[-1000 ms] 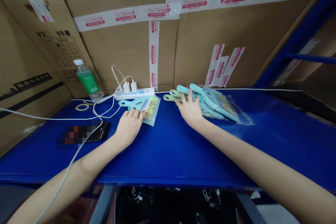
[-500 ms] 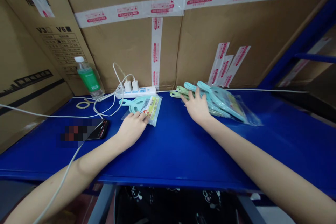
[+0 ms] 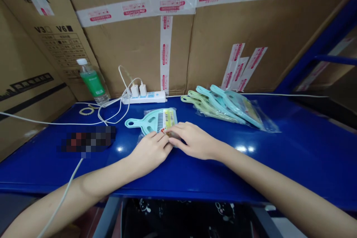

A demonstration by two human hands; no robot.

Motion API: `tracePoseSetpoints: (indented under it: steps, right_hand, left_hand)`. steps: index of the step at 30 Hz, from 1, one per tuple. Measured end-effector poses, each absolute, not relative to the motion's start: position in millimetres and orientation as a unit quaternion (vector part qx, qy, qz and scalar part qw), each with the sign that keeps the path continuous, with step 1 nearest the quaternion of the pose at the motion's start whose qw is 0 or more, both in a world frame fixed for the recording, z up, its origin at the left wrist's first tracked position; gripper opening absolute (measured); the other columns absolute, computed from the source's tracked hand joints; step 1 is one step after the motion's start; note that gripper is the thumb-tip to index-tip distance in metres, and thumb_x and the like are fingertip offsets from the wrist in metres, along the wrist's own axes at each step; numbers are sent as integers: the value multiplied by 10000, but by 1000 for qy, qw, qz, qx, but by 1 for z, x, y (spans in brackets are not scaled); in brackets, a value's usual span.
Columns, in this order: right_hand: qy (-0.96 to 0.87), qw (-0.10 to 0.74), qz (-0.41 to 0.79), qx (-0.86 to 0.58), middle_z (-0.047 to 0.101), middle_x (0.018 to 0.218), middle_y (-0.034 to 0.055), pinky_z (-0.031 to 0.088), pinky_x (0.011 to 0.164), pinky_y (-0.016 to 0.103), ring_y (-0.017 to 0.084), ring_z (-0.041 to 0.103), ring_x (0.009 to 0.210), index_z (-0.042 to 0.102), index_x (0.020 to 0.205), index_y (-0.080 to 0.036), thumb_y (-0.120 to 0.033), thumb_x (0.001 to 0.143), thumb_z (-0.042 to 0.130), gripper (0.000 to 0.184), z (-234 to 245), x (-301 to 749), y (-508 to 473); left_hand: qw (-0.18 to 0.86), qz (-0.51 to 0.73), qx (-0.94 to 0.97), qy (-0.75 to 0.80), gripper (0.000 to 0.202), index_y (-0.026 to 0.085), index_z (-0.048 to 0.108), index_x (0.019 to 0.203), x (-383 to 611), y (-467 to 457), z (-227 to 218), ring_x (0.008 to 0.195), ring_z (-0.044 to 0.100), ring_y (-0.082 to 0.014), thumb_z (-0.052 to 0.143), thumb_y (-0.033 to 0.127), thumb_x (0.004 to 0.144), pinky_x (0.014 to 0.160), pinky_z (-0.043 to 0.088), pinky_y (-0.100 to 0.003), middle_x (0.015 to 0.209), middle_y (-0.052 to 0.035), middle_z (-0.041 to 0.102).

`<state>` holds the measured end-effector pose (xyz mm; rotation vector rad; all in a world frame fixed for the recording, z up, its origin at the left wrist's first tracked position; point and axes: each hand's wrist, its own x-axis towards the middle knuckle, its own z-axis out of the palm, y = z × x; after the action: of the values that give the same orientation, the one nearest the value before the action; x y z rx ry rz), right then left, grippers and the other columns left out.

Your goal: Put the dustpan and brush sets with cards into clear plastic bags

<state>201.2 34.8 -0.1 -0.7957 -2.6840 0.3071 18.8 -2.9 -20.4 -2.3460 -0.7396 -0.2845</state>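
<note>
A light-blue dustpan and brush set (image 3: 150, 122) in a clear bag with a yellow label lies on the blue table, its handle pointing left. My left hand (image 3: 152, 152) rests on the near edge of this bag with fingers curled and closed. From the right, my right hand (image 3: 195, 140) meets it, thumb and fingers pinching at the bag's near right corner. The fingertips of both hands nearly touch, and they hide that corner. To the right, several more bagged dustpan sets (image 3: 223, 104), green and light blue, lie overlapped in a fan, apart from both hands.
A white power strip (image 3: 152, 97) with two chargers and loose white cables stands at the back. Left of it are a green-labelled bottle (image 3: 95, 83) and a beaded bracelet (image 3: 86, 111). A blurred-out dark object (image 3: 89, 139) lies at the left. Cardboard (image 3: 134, 44) walls the back.
My right hand has left the fanned sets and moved left to the single set. That set has shifted slightly nearer and turned a little. My left hand has moved right along it.
</note>
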Motion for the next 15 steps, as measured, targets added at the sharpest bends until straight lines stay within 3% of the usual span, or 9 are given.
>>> tracePoseSetpoints:
  steps: [3,6,10,12,15]
  right_hand:
    - [-945,164,156,-237,675,1041,95,426,793,333,196,607,904,553,1151,-142,-195,900,413,292,-4,204,36]
    - [-943,153,152,-255,664,761,26,402,659,282,154,570,660,569,1073,-151,-79,811,424,308,-2,208,38]
    - [-927,115,141,-326,487,519,-66,280,517,241,110,413,478,556,894,-177,-30,671,456,285,8,214,34]
    - [-919,96,170,-342,464,519,-71,254,500,236,103,402,479,521,830,-190,-37,678,457,225,10,217,34]
    - [-900,107,237,-349,486,563,-56,276,505,232,101,427,513,479,769,-195,-115,796,436,95,7,216,36]
  left_hand:
    - [322,-142,-899,-260,258,113,626,833,19,-4,-19,675,597,-154,379,61,886,602,455,-271,735,-48,649]
    - [317,-163,-904,-237,278,105,631,860,20,-7,-17,646,589,-145,360,56,894,570,447,-265,707,-39,642]
    - [291,-148,-916,-234,263,110,625,839,22,-13,-15,610,562,-148,368,68,877,521,432,-270,655,-31,605]
    - [280,-146,-920,-232,239,118,618,819,22,-13,-15,596,551,-148,387,84,869,499,422,-270,644,-26,591]
    - [279,-152,-924,-212,227,119,612,797,22,-12,-15,581,536,-141,397,89,860,498,422,-271,637,-20,584]
